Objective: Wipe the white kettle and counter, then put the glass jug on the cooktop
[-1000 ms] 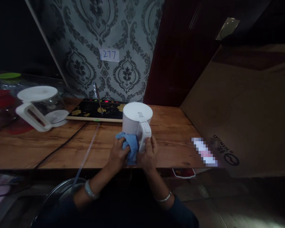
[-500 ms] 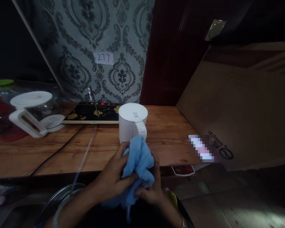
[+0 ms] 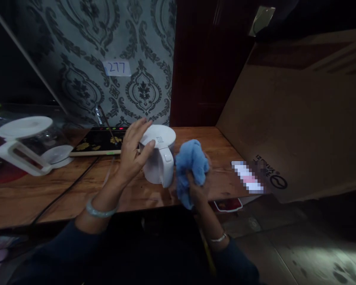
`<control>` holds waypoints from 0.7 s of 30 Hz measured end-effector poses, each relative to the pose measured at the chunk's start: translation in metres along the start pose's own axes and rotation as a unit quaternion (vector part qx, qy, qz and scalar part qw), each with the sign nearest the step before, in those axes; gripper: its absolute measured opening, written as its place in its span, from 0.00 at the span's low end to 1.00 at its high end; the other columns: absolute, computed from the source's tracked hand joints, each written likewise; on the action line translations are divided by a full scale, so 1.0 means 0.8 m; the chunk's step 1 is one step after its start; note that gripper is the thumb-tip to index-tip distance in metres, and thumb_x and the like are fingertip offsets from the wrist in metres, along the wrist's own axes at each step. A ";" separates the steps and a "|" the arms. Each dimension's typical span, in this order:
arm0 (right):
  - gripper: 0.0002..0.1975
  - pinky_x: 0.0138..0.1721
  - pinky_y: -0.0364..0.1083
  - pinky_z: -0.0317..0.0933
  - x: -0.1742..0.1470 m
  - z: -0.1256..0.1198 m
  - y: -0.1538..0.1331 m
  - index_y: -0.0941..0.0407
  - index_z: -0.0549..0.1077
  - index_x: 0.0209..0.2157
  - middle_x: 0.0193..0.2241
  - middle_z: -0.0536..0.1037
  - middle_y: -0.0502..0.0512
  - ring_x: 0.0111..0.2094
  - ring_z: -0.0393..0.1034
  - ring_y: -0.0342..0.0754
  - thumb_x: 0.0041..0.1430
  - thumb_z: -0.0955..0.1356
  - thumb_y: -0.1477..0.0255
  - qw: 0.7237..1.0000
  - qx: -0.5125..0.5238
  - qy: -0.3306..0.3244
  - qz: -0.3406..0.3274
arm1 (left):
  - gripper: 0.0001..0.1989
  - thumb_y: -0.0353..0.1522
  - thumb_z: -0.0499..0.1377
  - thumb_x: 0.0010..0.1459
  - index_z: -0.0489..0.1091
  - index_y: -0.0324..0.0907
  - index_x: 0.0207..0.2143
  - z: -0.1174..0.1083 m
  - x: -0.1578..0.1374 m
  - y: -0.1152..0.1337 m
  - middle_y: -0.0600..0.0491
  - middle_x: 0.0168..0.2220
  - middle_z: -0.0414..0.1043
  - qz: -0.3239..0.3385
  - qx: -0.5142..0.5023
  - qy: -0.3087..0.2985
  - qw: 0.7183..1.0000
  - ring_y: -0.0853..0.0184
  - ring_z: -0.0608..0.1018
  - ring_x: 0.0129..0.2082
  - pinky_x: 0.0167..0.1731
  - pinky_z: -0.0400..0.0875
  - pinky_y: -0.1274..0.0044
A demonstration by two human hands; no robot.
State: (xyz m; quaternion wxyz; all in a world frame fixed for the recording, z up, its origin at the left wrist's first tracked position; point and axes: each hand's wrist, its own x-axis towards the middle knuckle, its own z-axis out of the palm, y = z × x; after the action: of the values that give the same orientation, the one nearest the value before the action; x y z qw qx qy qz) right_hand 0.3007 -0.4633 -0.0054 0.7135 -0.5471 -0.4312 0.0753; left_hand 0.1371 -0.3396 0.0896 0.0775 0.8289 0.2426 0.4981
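Kettle [image 3: 158, 156] on tabletop [image 3: 47, 190]; cloth [image 3: 191, 166] at 3 o'clock, jug [image 3: 23, 144] at 9, tray [image 3: 99, 141] at 11.

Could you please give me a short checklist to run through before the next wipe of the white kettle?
1. Left hand steadies the white kettle: ok, fingers lie on its lid and side.
2. Blue cloth in the right hand: ok, bunched in the grip beside the kettle.
3. Kettle lid shut: ok, it sits flat.
4. Kettle upright on the wooden table: ok.
5. Kettle unplugged: cannot tell, its base is not visible; a black cable runs across the table.
6. Kettle clear of the glass kettle: ok, well apart.
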 end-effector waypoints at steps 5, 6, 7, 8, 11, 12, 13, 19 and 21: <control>0.19 0.59 0.58 0.58 -0.002 0.046 0.046 0.49 0.71 0.53 0.59 0.62 0.57 0.59 0.61 0.55 0.61 0.65 0.69 0.994 0.022 -0.026 -0.101 | 0.21 0.41 0.51 0.65 0.69 0.45 0.56 0.038 0.003 -0.025 0.47 0.65 0.60 -0.002 0.047 -0.032 0.998 0.53 0.58 0.66 0.64 0.52 0.55; 0.17 0.57 0.57 0.59 -0.009 0.046 0.058 0.49 0.73 0.51 0.58 0.62 0.57 0.58 0.62 0.55 0.61 0.65 0.70 0.994 0.002 -0.041 -0.105 | 0.20 0.40 0.50 0.66 0.71 0.45 0.55 0.040 0.001 -0.025 0.48 0.65 0.60 -0.001 0.054 -0.027 0.998 0.53 0.57 0.66 0.64 0.52 0.55; 0.16 0.56 0.56 0.60 -0.015 0.043 0.071 0.49 0.75 0.49 0.57 0.63 0.57 0.57 0.62 0.55 0.60 0.65 0.71 0.992 -0.025 -0.057 -0.112 | 0.19 0.39 0.49 0.66 0.73 0.46 0.53 0.041 0.000 -0.024 0.49 0.65 0.59 0.002 0.058 -0.021 0.998 0.54 0.58 0.66 0.63 0.53 0.55; 0.14 0.55 0.57 0.60 -0.021 0.038 0.082 0.48 0.76 0.47 0.56 0.64 0.56 0.56 0.62 0.56 0.59 0.66 0.72 0.987 -0.062 -0.077 -0.125 | 0.18 0.38 0.49 0.66 0.74 0.47 0.51 0.042 -0.001 -0.023 0.50 0.65 0.59 0.004 0.059 -0.018 0.998 0.54 0.58 0.65 0.63 0.54 0.56; 0.12 0.51 0.57 0.61 -0.029 0.017 0.100 0.47 0.79 0.41 0.52 0.69 0.55 0.53 0.62 0.57 0.57 0.68 0.74 0.970 -0.148 -0.119 -0.154 | 0.18 0.36 0.48 0.66 0.77 0.47 0.47 0.041 -0.001 -0.020 0.50 0.65 0.60 0.010 0.061 -0.011 0.998 0.54 0.61 0.64 0.61 0.57 0.56; 0.13 0.50 0.57 0.62 -0.028 0.010 0.101 0.47 0.80 0.41 0.51 0.70 0.56 0.51 0.63 0.57 0.56 0.69 0.74 0.965 -0.163 -0.138 -0.148 | 0.18 0.36 0.48 0.66 0.77 0.46 0.47 0.041 0.000 -0.020 0.50 0.65 0.60 0.010 0.062 -0.008 0.998 0.53 0.61 0.63 0.61 0.57 0.56; 0.13 0.49 0.56 0.62 -0.024 0.004 0.099 0.48 0.80 0.42 0.51 0.70 0.56 0.50 0.64 0.57 0.55 0.69 0.74 0.963 -0.171 -0.159 -0.133 | 0.19 0.35 0.48 0.66 0.77 0.46 0.47 0.041 0.000 -0.020 0.50 0.65 0.59 0.011 0.064 -0.004 0.998 0.53 0.61 0.63 0.61 0.57 0.56; 0.16 0.49 0.55 0.66 0.032 -0.010 0.066 0.54 0.77 0.44 0.41 0.77 0.56 0.44 0.72 0.54 0.51 0.71 0.70 0.996 0.004 -0.063 0.066 | 0.19 0.34 0.47 0.66 0.77 0.44 0.48 0.043 0.001 -0.019 0.48 0.65 0.59 0.017 0.069 0.006 0.997 0.53 0.62 0.62 0.60 0.59 0.57; 0.17 0.52 0.57 0.65 0.055 0.005 0.052 0.55 0.76 0.45 0.41 0.79 0.56 0.45 0.72 0.55 0.53 0.71 0.65 0.989 0.074 -0.017 0.123 | 0.20 0.34 0.46 0.66 0.76 0.44 0.48 0.044 0.001 -0.019 0.47 0.64 0.60 0.017 0.072 0.006 0.997 0.53 0.63 0.62 0.60 0.59 0.57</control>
State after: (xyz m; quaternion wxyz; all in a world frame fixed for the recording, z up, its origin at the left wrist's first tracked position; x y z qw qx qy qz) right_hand 0.3404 -0.4188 -0.0172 0.7300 -0.5401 -0.3659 0.2035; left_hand 0.1625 -0.3218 0.0673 0.0075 0.8332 0.2646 0.4855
